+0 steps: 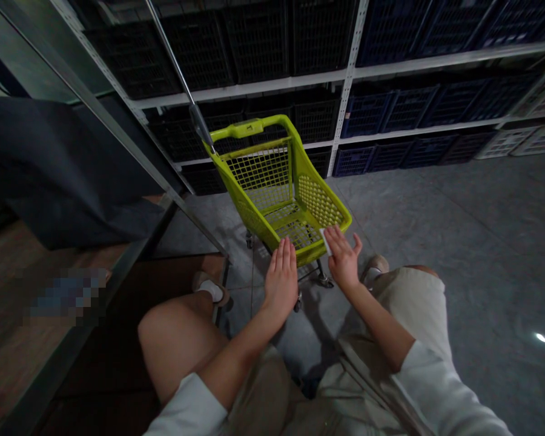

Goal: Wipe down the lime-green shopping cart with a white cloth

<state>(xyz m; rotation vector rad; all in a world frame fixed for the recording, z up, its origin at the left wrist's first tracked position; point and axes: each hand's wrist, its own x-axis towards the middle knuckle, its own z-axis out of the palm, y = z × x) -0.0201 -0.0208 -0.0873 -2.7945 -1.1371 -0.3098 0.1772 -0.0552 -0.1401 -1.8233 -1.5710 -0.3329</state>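
Observation:
A lime-green plastic shopping cart (243, 200) with a mesh basket stands on the floor between my legs, its handle on the far side. My left hand (281, 278) lies flat against its near end, fingers straight and together, with nothing visible in it. At the near right corner, my right hand (344, 260) presses a small white cloth (326, 241) to the outside of the rim. The little finger sticks out to the side; most of the cloth is hidden under the fingers. No goods show in the basket.
Metal shelving (350, 74) full of dark plastic crates (366, 113) runs behind the cart. A metal pole (172, 57) rises from the cart's left handle corner. On the left stands a wooden table (9, 284) with a metal frame and dark sheeting (68, 169). Grey floor (495, 242) extends right.

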